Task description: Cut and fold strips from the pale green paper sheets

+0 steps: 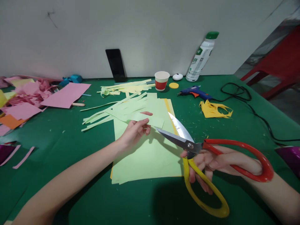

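Here's the left hand (pixel 134 131) above the pale green paper stack (pixel 145 162), thumb and fingers pinched closed on a green paper strip (pixel 156 121), while the right hand (pixel 206 162) has its fingers curled through the handles of the scissors (pixel 190 146), 2 blades spread wide over the stack's right side. Looks like strip-cutting, lined up between snips; the next move calls for feeding the paper squarely between the blades, fingertips clear. Around that stack on the green table (pixel 58 131): cut strips (pixel 100 118) at its back left, pink paper (pixel 67 95) farther left, a paper cup (pixel 161 82) behind, a glue gun (pixel 195 92) back right, a ragged yellow scrap (pixel 212 110) to the right. Beyond it all, a pale wall (pixel 150 31), and far right, a red chair (pixel 278 62)!
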### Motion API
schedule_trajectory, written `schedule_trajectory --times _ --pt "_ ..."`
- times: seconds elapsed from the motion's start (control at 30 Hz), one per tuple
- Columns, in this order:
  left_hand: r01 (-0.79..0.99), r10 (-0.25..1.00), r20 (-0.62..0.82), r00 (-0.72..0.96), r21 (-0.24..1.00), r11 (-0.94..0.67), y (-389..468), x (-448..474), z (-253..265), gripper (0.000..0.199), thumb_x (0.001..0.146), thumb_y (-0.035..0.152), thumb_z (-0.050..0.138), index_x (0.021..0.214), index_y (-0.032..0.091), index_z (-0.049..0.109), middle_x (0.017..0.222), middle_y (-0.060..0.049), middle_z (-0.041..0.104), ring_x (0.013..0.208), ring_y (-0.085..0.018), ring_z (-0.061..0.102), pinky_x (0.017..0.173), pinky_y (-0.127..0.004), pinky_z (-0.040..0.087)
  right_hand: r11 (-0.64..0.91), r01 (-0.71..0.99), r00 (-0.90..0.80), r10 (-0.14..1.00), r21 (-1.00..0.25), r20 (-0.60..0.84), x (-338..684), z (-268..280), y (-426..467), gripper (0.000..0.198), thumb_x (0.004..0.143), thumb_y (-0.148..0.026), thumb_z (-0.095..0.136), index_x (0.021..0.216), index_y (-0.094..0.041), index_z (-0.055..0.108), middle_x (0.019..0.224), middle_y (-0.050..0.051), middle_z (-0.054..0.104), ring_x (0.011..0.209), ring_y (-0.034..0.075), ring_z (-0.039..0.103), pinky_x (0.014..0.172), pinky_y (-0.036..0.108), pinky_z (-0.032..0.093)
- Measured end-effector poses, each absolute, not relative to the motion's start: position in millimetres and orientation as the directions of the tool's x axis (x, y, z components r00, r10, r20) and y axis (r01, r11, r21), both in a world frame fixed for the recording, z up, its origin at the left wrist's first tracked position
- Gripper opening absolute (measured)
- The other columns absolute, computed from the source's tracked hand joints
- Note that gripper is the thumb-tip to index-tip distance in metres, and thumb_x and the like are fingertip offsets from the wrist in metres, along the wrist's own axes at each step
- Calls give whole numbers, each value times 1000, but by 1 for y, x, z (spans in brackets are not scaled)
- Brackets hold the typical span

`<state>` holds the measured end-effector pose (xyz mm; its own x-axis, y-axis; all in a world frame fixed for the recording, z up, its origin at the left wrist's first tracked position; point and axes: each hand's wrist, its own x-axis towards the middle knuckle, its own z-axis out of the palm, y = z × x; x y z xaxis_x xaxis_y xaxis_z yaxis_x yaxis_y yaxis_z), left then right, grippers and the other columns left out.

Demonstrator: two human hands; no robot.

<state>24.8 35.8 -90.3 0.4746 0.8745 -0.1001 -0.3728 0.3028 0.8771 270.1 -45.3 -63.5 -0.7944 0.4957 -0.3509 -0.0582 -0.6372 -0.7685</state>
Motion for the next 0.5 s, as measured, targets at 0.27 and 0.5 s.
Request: schedule_trajectory --times 0.27,0.5 --pt "-380 865 -115 488 864 329 35 25 -90 12 80 21 54 90 17 60 45 7 43 47 -6 44 53 -20 35 -662 -75 -784 501 -746 -366 268 -58 -47 44 72 -20 45 115 -12 43 91 13 66 71 21 65 59 30 50" --pt "-376 880 -103 463 877 300 36 26 -91 10 76 21 58 83 16 62 51 5 46 47 -6 45 51 -20 35 -627 -130 -832 490 -768 -259 273 -72 -45 44 76 -19 45 119 -14 42 97 15 65 77 24 65 59 34 52"
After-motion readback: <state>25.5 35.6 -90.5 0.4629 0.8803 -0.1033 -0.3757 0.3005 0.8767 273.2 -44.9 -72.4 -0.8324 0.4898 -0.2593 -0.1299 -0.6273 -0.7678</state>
